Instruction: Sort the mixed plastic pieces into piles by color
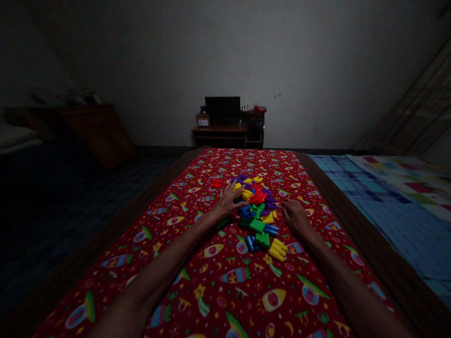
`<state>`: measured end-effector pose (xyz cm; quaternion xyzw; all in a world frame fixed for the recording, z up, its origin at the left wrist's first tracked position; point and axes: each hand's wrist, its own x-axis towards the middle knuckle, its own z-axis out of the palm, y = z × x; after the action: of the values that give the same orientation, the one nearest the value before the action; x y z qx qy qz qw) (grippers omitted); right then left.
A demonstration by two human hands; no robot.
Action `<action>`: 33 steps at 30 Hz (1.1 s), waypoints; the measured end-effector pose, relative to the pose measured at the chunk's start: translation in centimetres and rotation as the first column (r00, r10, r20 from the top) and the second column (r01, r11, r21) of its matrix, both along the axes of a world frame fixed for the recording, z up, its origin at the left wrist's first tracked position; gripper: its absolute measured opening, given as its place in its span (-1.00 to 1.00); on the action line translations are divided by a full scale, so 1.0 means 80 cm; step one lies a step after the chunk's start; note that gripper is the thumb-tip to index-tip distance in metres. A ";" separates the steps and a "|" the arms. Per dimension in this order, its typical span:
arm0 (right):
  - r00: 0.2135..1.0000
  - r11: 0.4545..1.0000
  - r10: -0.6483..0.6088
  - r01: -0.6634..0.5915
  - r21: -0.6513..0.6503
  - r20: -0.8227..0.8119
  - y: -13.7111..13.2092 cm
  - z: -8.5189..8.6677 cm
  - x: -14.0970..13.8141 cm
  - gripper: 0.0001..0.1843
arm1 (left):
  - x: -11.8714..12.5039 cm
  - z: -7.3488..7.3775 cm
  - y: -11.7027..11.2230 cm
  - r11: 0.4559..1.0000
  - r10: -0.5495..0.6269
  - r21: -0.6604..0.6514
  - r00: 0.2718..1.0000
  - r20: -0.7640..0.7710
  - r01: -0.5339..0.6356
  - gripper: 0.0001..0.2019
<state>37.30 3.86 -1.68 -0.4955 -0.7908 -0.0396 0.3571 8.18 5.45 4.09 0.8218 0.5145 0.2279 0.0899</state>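
Note:
A heap of plastic building blocks (258, 226) in red, yellow, green, blue and purple lies on a red patterned cloth (218, 277). My left hand (228, 202) reaches over the heap's left side, its fingers spread near yellow and purple pieces. No block shows in its grasp. On the right side of the heap is my right hand (296, 217), palm down, fingers loosely bent and holding nothing that I can see. Closest to its fingertips are purple blocks (271, 203). A yellow block (278, 249) and a blue block (250, 243) lie at the near end.
A single red block (216, 183) sits left of the heap. Beyond the cloth stands a desk (220, 129) with a dark monitor (222, 110). A blue checked sheet (373, 220) spreads on the right, and a wooden cabinet (93, 134) stands at left.

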 end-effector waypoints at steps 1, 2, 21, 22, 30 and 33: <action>1.000 1.000 0.000 0.000 0.002 -0.001 0.000 0.000 0.000 -0.68 | 0.006 0.008 -0.008 0.999 0.009 0.036 1.000 0.002 -0.009 -0.43; 1.000 1.000 -0.001 0.001 0.005 -0.002 0.001 -0.001 0.000 -0.68 | 0.013 0.014 -0.022 0.996 -0.006 0.090 1.000 -0.012 0.007 -0.46; 0.998 0.999 0.001 -0.004 -0.043 -0.067 -0.001 0.001 -0.001 -0.68 | 0.027 0.021 -0.040 0.748 -0.412 0.281 0.753 -0.513 0.601 -0.65; 0.994 0.998 -0.012 0.005 -0.057 -0.110 0.000 0.002 0.001 -0.66 | 0.016 0.020 -0.046 0.769 -0.395 0.282 0.774 -0.495 0.573 -0.62; 0.915 0.977 -0.127 0.049 -0.206 -0.382 0.067 0.006 -0.037 -0.45 | -0.068 -0.047 -0.081 0.970 -0.037 0.224 0.969 -0.245 0.093 -0.27; 0.936 0.957 -0.076 -0.028 -0.288 -0.343 0.085 0.007 -0.085 -0.39 | -0.062 -0.061 -0.049 0.985 0.009 0.174 0.988 -0.157 0.019 -0.20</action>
<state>30.48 10.63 -1.11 -0.5510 -0.7055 0.1605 0.4158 3.26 1.51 -0.81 0.8431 0.4960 0.2063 -0.0229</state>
